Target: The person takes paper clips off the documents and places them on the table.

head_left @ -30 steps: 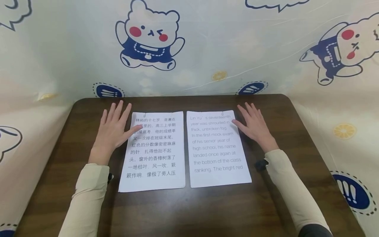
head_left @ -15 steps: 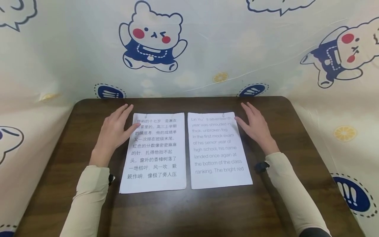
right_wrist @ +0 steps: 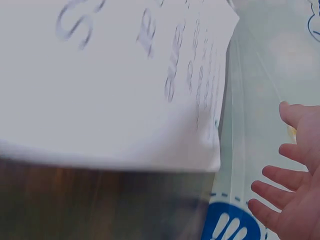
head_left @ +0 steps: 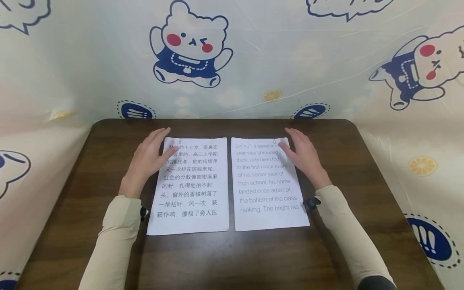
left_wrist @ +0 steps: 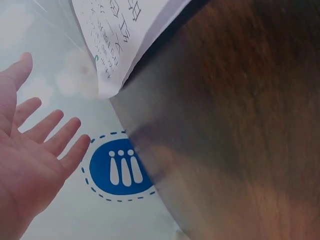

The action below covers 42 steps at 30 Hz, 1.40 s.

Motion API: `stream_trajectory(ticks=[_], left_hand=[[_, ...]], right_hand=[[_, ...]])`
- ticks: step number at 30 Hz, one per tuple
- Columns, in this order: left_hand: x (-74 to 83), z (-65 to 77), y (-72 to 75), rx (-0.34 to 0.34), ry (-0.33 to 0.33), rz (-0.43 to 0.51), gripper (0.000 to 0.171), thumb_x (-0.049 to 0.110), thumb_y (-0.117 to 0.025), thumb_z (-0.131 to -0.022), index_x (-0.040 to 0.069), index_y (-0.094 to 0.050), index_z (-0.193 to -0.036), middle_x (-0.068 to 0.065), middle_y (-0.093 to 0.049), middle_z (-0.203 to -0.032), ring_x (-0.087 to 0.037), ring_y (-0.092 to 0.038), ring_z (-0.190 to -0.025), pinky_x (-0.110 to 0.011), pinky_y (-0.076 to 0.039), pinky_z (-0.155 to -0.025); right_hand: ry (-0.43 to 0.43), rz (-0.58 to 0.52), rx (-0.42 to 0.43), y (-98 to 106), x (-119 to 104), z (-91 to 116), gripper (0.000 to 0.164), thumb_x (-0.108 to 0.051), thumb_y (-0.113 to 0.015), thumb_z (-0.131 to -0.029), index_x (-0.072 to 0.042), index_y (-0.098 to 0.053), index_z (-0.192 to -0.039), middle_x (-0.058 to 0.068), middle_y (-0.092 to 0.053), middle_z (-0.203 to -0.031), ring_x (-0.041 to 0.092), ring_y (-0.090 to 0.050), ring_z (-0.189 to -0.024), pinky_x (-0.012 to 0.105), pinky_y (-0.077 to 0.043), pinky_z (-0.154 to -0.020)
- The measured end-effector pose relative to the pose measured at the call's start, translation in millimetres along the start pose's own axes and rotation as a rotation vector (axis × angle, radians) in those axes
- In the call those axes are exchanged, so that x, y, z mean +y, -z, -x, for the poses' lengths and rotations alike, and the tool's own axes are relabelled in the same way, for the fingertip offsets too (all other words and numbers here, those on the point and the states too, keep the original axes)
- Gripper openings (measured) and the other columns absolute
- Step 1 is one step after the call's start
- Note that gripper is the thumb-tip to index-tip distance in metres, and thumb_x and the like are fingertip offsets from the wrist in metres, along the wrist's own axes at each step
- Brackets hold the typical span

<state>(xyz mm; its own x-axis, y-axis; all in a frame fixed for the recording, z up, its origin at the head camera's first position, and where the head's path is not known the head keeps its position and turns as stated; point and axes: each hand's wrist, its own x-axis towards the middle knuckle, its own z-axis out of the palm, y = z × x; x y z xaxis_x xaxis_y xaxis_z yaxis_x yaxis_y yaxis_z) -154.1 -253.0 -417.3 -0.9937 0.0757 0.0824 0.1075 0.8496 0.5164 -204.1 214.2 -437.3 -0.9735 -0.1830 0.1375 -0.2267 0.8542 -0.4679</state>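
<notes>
Two stacks of printed paper lie side by side on a dark wooden table. The left stack (head_left: 190,189) carries Chinese text, the right stack (head_left: 268,189) English text, and each has a paper clip at its top edge. My left hand (head_left: 146,155) is over the upper left corner of the Chinese stack, its thumb overlapping the first lines. Over the upper right corner of the English stack is my right hand (head_left: 304,155), thumb across the print there. Both hands hold nothing. In the wrist views the fingers of the left hand (left_wrist: 37,150) and the right hand (right_wrist: 292,175) are extended and spread.
The table (head_left: 228,262) has rounded far corners. Behind it and at both sides hangs a pale curtain (head_left: 261,52) printed with bears and orange slices. A dark wrist strap (head_left: 311,204) sits at the right cuff, another (head_left: 143,213) at the left.
Both hands have moved inward, toward each other, so that they overlap the outer top corners of the papers more. The fingers, spread wide earlier, are closer together. The papers stay put.
</notes>
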Motion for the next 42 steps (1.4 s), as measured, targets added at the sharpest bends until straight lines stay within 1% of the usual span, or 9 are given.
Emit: stream_trajectory(ticks=[7, 12, 22, 28, 33, 37, 42], left_hand=[[-6.7, 0.4, -3.6, -0.064, 0.079, 0.054, 0.075, 0.039, -0.062, -0.099, 0.018, -0.025, -0.16, -0.017, -0.023, -0.166, -0.044, -0.027, -0.151, -0.067, -0.027, -0.118], [-8.3, -1.5, -6.9, -0.105, 0.104, 0.097, 0.077, 0.042, -0.061, -0.099, 0.021, -0.021, -0.161, -0.015, -0.02, -0.168, -0.043, -0.026, -0.151, -0.067, -0.027, -0.118], [-9.9, -3.4, -7.7, -0.126, 0.138, 0.118, 0.077, 0.035, -0.063, -0.099, 0.021, -0.02, -0.161, -0.016, -0.02, -0.167, -0.043, -0.027, -0.15, -0.066, -0.027, -0.118], [-12.8, -6.2, -8.9, -0.147, 0.156, 0.133, 0.077, 0.037, -0.061, -0.099, 0.021, -0.019, -0.162, -0.017, -0.019, -0.168, -0.043, -0.025, -0.151, -0.066, -0.026, -0.119], [-13.2, -10.0, -9.8, -0.162, 0.166, 0.139, 0.075, 0.035, -0.061, -0.1, 0.02, -0.02, -0.161, -0.017, -0.019, -0.168, -0.043, -0.026, -0.15, -0.066, -0.026, -0.119], [-13.7, -13.5, -11.8, -0.169, 0.179, 0.144, 0.074, 0.034, -0.059, -0.101, 0.019, -0.02, -0.161, -0.017, -0.019, -0.168, -0.044, -0.026, -0.15, -0.066, -0.026, -0.119], [-14.1, -15.9, -14.5, -0.162, 0.2, 0.142, 0.071, 0.031, -0.058, -0.102, 0.018, -0.021, -0.161, -0.018, -0.019, -0.168, -0.044, -0.026, -0.15, -0.066, -0.026, -0.119]], right_hand=[[0.017, -0.051, -0.037, -16.4, -31.8, -10.1, 0.064, -0.045, -0.06, -0.098, -0.019, -0.04, -0.153, 0.01, -0.042, -0.159, 0.033, -0.038, -0.148, 0.056, -0.034, -0.12], [0.035, -0.057, -0.049, -26.7, -53.2, -18.5, 0.063, -0.045, -0.06, -0.098, -0.02, -0.041, -0.153, 0.007, -0.043, -0.158, 0.029, -0.04, -0.147, 0.053, -0.035, -0.12], [0.066, -0.038, -0.087, -51.5, -82.8, -29.8, 0.064, -0.049, -0.06, -0.097, -0.023, -0.042, -0.152, 0.005, -0.046, -0.157, 0.027, -0.042, -0.147, 0.05, -0.036, -0.12], [0.077, -0.015, -0.136, -67.4, -100.9, -39.0, 0.064, -0.048, -0.061, -0.097, -0.019, -0.043, -0.152, 0.006, -0.048, -0.155, 0.028, -0.043, -0.146, 0.049, -0.035, -0.121], [0.084, -0.009, -0.165, -76.6, -115.3, -46.4, 0.062, -0.044, -0.062, -0.098, -0.016, -0.045, -0.15, 0.008, -0.05, -0.153, 0.029, -0.045, -0.144, 0.048, -0.036, -0.12], [0.068, -0.01, -0.166, -84.9, -124.1, -52.8, 0.061, -0.042, -0.063, -0.097, -0.016, -0.047, -0.149, 0.009, -0.053, -0.151, 0.03, -0.048, -0.142, 0.047, -0.037, -0.119], [0.052, -0.004, -0.194, -94.9, -133.1, -59.1, 0.06, -0.04, -0.066, -0.096, -0.016, -0.048, -0.148, 0.009, -0.056, -0.148, 0.029, -0.051, -0.139, 0.046, -0.04, -0.117]])
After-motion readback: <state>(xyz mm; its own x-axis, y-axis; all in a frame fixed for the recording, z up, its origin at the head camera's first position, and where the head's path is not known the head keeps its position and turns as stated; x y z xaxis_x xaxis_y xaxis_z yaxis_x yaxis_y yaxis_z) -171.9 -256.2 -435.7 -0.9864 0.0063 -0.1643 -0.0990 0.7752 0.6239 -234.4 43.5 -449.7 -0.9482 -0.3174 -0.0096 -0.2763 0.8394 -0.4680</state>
